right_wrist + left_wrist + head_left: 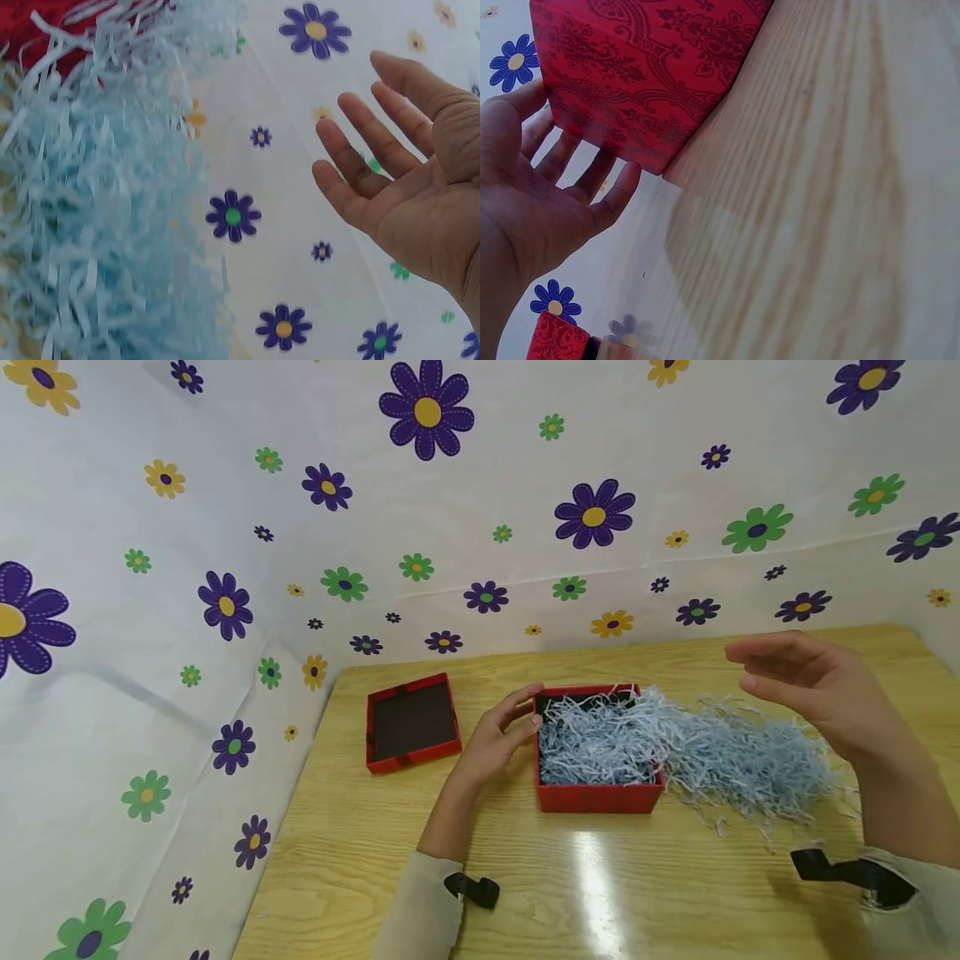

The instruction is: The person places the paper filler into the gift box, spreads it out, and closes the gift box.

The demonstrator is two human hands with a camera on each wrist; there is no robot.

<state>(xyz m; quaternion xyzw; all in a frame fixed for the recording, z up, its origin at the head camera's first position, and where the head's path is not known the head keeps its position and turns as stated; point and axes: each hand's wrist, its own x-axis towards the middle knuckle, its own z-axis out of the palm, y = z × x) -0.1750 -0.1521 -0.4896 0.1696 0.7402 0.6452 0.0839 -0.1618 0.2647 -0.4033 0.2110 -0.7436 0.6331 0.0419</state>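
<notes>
A red box (600,798) with a dark inside stands on the table, filled with pale blue shredded paper (600,747). More of the shreds spill over its right side into a loose heap (757,764) on the wood. My left hand (495,735) touches the box's left side, its fingers spread along the patterned red wall (645,75) in the left wrist view. Above the right end of the heap, my right hand (832,693) is raised with relaxed fingers and nothing in them. The right wrist view shows its palm facing the shreds (97,210).
A red lid (414,723) with a dark inside lies upturned on the table, left of my left hand. A flower-printed white sheet (480,493) rises behind and at the left of the wooden table (360,852). Small stray shreds lie in front of the heap.
</notes>
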